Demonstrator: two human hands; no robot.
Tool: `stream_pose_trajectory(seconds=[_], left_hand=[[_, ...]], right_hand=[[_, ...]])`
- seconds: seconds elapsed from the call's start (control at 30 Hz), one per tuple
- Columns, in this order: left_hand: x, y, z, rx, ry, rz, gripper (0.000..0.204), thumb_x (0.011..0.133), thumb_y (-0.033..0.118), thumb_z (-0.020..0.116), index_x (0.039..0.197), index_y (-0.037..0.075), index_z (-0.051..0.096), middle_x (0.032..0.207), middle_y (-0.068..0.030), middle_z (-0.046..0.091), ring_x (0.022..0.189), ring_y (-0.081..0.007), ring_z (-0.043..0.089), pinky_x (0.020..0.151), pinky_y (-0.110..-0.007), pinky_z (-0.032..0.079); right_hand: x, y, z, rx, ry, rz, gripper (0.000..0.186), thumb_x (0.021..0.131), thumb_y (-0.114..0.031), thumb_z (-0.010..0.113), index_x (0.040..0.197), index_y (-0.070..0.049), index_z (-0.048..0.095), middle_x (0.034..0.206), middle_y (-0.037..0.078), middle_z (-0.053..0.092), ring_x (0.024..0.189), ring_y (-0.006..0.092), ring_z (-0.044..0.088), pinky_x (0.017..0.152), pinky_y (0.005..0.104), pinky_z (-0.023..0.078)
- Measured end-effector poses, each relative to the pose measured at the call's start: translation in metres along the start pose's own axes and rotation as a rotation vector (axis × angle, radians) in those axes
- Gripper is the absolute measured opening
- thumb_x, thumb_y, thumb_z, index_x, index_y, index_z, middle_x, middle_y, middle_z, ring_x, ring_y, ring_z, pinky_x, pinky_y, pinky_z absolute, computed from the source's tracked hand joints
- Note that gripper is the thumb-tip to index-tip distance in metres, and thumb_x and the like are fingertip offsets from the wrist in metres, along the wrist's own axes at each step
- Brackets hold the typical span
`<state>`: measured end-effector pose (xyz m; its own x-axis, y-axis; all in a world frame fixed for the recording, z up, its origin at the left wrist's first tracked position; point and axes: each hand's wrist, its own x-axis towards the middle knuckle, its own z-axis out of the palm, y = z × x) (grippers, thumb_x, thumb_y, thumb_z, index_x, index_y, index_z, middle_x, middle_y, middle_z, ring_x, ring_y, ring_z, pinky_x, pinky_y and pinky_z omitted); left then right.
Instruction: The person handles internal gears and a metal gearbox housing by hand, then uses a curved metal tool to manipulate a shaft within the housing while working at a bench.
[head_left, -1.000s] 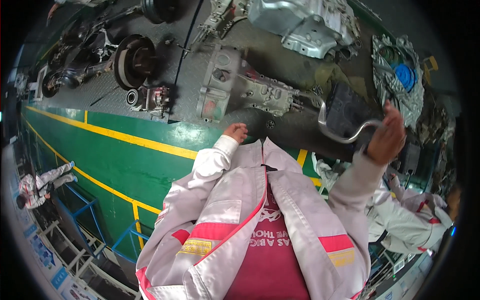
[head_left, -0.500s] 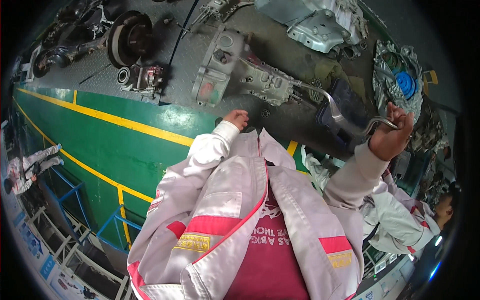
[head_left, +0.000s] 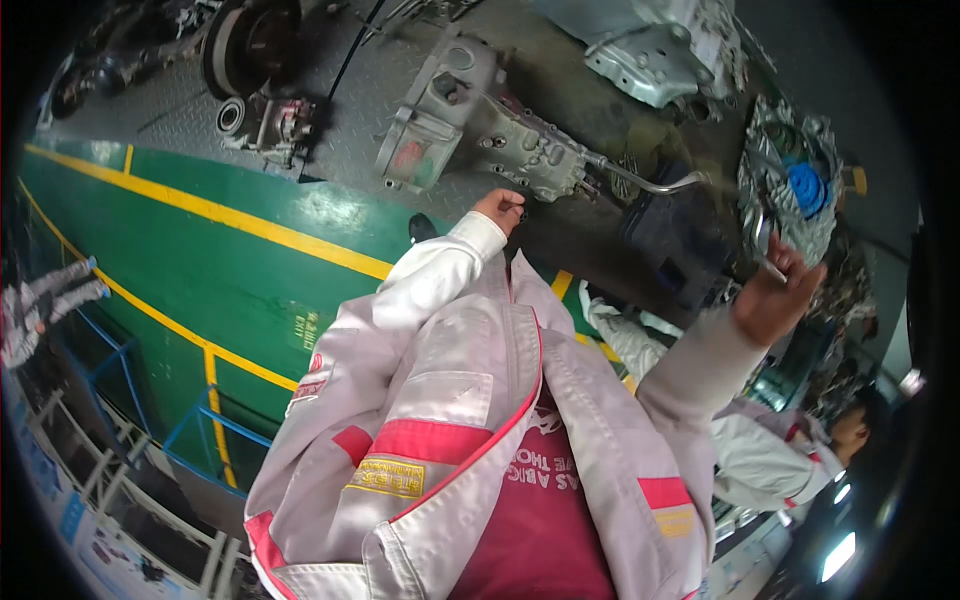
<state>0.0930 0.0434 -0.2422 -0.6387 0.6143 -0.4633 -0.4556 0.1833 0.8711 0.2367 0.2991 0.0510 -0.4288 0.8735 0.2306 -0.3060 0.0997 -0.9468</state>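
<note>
My left hand (head_left: 499,210) is at the bench edge below a grey gearbox housing (head_left: 435,120), its fingers curled together around something small and dark that I cannot make out. My right hand (head_left: 785,290), at the right, grips the end of a bent metal tube (head_left: 665,185), whose middle is blurred. The tube reaches back to the narrow end of the gearbox, passing above a dark flat pan (head_left: 670,260). Just beyond my right hand lies an aluminium casting (head_left: 760,150) with a blue round part (head_left: 808,188) inside.
The dark plated bench (head_left: 340,150) also carries an axle with drums (head_left: 240,50), a small pump-like part (head_left: 275,130) and a large silver casting (head_left: 650,60). A green floor (head_left: 200,250) with yellow lines lies at left. Other people (head_left: 50,300) (head_left: 760,460) are at left and right.
The view has shifted, so the bench sits higher. My left hand has moved right along the bench edge and closed more. My right hand has drawn the tube's end down and rightward.
</note>
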Motion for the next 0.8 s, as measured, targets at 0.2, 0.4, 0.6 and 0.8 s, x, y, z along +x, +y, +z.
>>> stream_pose_trajectory(seconds=[0.2,0.4,0.6,0.8], left_hand=[[0.007,-0.021,0.013,-0.042,0.005,0.075,0.014,0.082,0.000,0.055,0.095,0.003,0.056,0.083,-0.0058,0.061,0.077,-0.0120,0.057,0.073,-0.025,0.047],[0.000,-0.040,0.006,0.043,0.015,-0.090,0.014,0.080,0.001,0.057,0.093,0.003,0.057,0.081,-0.0063,0.061,0.075,-0.0131,0.057,0.074,-0.025,0.047],[-0.009,-0.052,-0.008,0.033,-0.019,-0.168,0.014,0.078,0.004,0.057,0.092,0.006,0.059,0.080,-0.0088,0.062,0.076,-0.0172,0.060,0.073,-0.027,0.049],[0.002,-0.079,-0.010,0.029,-0.009,-0.015,0.013,0.078,0.005,0.058,0.091,0.005,0.059,0.080,-0.0082,0.062,0.076,-0.0181,0.060,0.073,-0.028,0.049]], right_hand=[[0.005,-0.008,0.054,-0.127,0.151,-0.016,0.042,0.096,-0.035,0.038,0.063,-0.009,0.035,0.072,0.009,0.050,0.082,0.0223,0.050,0.095,0.0457,0.033],[0.017,-0.014,0.039,-0.284,0.105,0.037,0.039,0.095,-0.035,0.041,0.065,-0.010,0.040,0.073,0.006,0.052,0.086,0.0208,0.051,0.096,0.0435,0.031],[0.003,-0.008,0.042,-0.423,-0.022,-0.187,0.044,0.095,-0.039,0.037,0.062,-0.010,0.041,0.077,0.007,0.054,0.094,0.0244,0.053,0.095,0.0434,0.036],[-0.026,-0.007,0.067,-0.519,-0.271,-0.268,0.041,0.097,-0.032,0.034,0.071,-0.004,0.051,0.077,0.006,0.052,0.084,0.0222,0.050,0.094,0.0406,0.035]])
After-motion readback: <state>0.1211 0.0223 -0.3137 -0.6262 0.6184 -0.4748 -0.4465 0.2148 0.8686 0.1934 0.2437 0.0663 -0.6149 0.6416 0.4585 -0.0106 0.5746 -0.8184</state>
